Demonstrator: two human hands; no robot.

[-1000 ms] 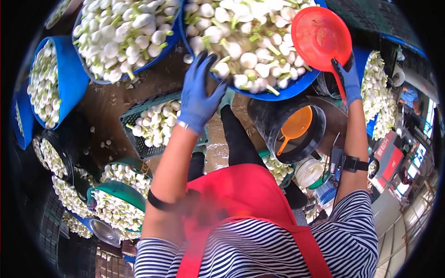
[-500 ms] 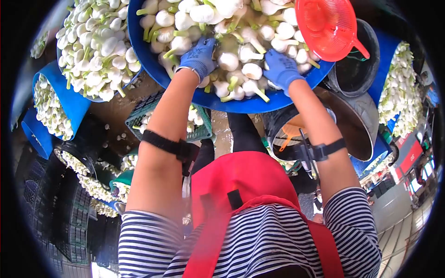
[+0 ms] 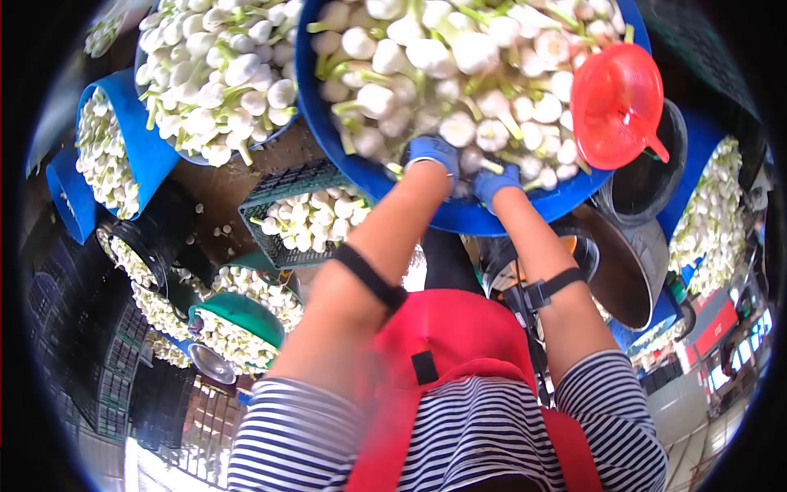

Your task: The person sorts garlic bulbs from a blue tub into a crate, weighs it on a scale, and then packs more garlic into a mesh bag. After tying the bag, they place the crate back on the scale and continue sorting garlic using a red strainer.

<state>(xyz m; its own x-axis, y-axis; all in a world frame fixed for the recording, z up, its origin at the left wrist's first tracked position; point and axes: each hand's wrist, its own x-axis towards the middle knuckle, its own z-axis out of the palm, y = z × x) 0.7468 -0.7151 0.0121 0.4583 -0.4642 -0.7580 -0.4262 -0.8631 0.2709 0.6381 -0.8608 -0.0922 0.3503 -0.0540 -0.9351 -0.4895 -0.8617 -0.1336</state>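
A large blue tub [image 3: 328, 139] holds water and many white garlic bulbs [image 3: 430, 56] with green stems. My left hand [image 3: 433, 152], in a blue glove, dips among the bulbs near the tub's front side, its fingers hidden under water and garlic. Just to its right, my right hand [image 3: 498, 182], gloved alike, reaches in by the near rim; its fingers are covered too. Whether either hand grips a bulb cannot be made out. A red plastic strainer [image 3: 605, 105] rests on the tub's right edge, touched by neither hand.
Left of the tub stands another heaped container of garlic [image 3: 217, 78]. Below it is a green crate [image 3: 270, 234] with more bulbs. Dark buckets [image 3: 648, 184] stand at the right. Tipped blue barrels [image 3: 147, 148] spill garlic at the far left.
My hands have come closer together and sunk deeper at the tub's near side, the left moving rightward within it. The view has shifted, so the tub appears lower and further right.
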